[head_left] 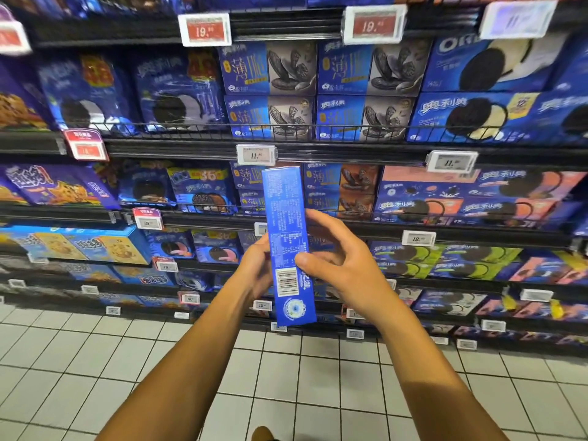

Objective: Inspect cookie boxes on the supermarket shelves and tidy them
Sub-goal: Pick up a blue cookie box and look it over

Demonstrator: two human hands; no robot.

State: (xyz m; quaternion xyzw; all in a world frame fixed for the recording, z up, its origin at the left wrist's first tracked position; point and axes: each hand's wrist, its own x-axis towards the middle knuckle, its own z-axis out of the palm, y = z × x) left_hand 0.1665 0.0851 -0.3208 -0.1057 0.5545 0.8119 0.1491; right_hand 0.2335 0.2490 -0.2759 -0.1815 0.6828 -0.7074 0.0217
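A long blue cookie box point(286, 218) stands upright in front of me, its narrow side with small print and a barcode facing the camera. My left hand point(256, 268) grips its left edge from behind, fingers mostly hidden by the box. My right hand point(337, 259) holds the right edge, thumb pressed on the printed side near the barcode and fingers curled around the back. Behind the box, stacked thin-cookie boxes point(267, 90) fill the shelf rows.
Shelves of blue cookie boxes and bags run across the whole view, with wire rails point(318, 128) and price tags point(256, 154) along their fronts. White floor tiles point(286, 377) lie below. A shoe tip point(262, 433) shows at the bottom edge.
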